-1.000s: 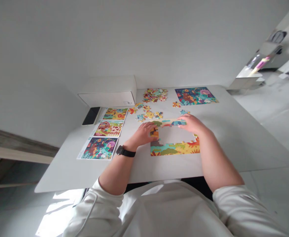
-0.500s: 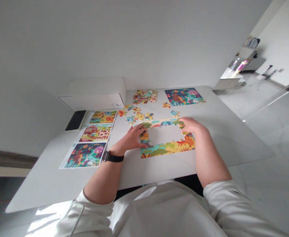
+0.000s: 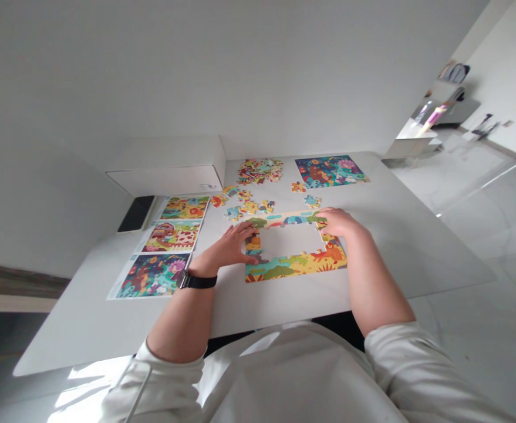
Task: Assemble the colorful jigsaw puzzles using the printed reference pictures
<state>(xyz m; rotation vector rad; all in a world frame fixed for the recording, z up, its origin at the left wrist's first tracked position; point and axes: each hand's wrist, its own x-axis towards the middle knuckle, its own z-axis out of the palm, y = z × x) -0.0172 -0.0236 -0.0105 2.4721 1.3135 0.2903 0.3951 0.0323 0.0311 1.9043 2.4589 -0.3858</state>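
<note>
A jigsaw puzzle border with a bright animal scene lies flat on the white table, joined into a rectangle around a bare middle. My left hand rests at its left side, thumb and fingers spread apart and touching the edge pieces. A dark watch is on that wrist. At the upper right corner, my right hand has its bent fingers closed over the edge; its thumb is mostly hidden. Just beyond the border sit a loose blue piece and an orange piece.
Several loose pieces and a heap of pieces lie farther back. A picture sheet, a dark phone and a white box are on the left. A dark-blue picture puzzle lies at the back right.
The puzzle border has slid slightly left, its left side most, and my left hand has moved left with it. My right hand stays at the upper right corner.
</note>
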